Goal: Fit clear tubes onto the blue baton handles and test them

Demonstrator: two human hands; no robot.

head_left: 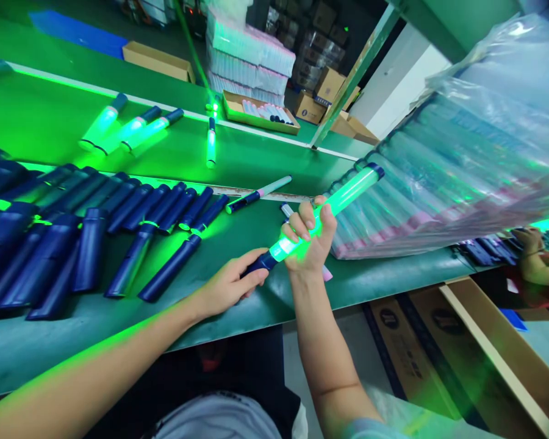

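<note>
A light stick [352, 189] with a glowing green tube and dark blue ends slants up to the right above the bench. My left hand [238, 277] is closed around its dark blue handle. Higher up, the fingers of my right hand [308, 235] wrap round the lit tube. Behind my right hand a small white and dark piece [287, 211] is partly hidden. An unlit stick [260, 194] with a pale tube and dark handle lies on the bench beyond my hands.
Dark blue handles [89, 250] are piled at left. Several lit sticks [135, 131] lie behind them. A bagged stack of clear tubes [452, 158] rises at right. An open carton [260, 116] holds more pieces at the back. Another person's hand [528, 239] shows at far right.
</note>
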